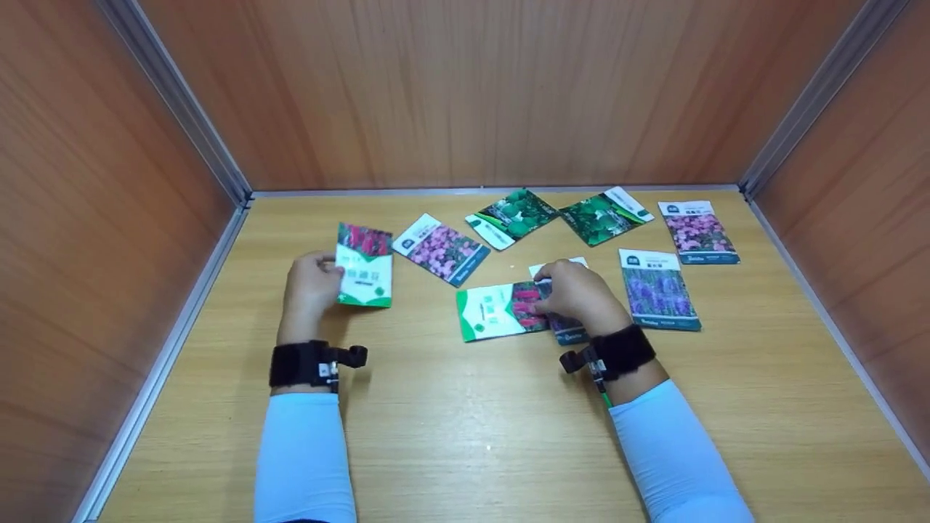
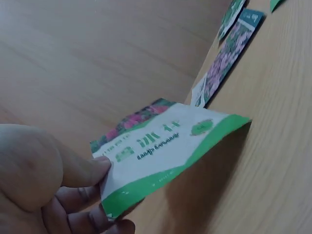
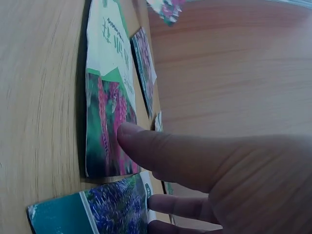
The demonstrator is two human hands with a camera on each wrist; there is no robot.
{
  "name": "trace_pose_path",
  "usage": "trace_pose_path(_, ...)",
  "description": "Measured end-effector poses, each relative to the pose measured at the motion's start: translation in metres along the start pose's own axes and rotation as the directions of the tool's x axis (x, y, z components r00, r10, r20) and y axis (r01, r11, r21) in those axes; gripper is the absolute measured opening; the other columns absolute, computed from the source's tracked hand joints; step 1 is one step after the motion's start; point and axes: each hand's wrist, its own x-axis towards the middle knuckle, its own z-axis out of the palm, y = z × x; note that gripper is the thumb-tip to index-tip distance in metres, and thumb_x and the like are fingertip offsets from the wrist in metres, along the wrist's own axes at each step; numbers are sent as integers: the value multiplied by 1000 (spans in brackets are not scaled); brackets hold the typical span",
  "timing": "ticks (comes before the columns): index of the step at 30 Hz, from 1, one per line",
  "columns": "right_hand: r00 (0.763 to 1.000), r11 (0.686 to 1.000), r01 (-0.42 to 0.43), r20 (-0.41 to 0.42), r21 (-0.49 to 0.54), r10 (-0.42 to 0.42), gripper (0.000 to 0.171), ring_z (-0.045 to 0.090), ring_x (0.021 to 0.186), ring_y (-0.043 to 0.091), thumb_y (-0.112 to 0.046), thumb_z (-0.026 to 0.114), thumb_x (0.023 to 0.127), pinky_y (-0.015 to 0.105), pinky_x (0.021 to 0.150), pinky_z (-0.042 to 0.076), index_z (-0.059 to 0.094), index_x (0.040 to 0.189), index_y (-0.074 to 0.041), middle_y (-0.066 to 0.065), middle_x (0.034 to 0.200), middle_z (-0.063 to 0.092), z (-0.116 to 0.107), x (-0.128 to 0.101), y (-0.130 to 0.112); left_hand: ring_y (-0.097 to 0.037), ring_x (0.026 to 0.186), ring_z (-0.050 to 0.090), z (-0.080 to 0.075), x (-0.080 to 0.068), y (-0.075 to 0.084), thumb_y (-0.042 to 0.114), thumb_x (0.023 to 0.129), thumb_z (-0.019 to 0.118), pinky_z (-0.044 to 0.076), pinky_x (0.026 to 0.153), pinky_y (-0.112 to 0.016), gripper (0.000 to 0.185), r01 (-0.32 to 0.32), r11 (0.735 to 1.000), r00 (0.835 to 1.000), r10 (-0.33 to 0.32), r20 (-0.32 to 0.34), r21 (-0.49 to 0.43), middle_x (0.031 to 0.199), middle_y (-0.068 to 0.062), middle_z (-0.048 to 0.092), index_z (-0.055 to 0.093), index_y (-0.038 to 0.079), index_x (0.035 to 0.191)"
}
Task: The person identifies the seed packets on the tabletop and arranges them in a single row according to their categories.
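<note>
head view: my left hand (image 1: pixel 311 282) pinches a red-flower seed packet (image 1: pixel 365 266) off the counter (image 1: pixel 465 436). my right hand (image 1: pixel 577 294) presses fingers on its twin packet (image 1: pixel 500 311); next, i reckon, a thumb under its edge to lift it.

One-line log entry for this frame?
left hand: grips red-flower green-white paper seed packet, lifted | right hand: thumb on matching flat packet | wooden table
</note>
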Motion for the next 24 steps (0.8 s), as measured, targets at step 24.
trace_pose_path(24,999,998,45,-8,-53,-45,55,60,139,41,-32,98,91,61,119,56,80,139,-13,18,153,64,5,3,3,-53,139,61,-5,0,-20,4,111,54,55,118,-67,49,149,903,983,-92,-157,404,151,-35,60,57,-7,159)
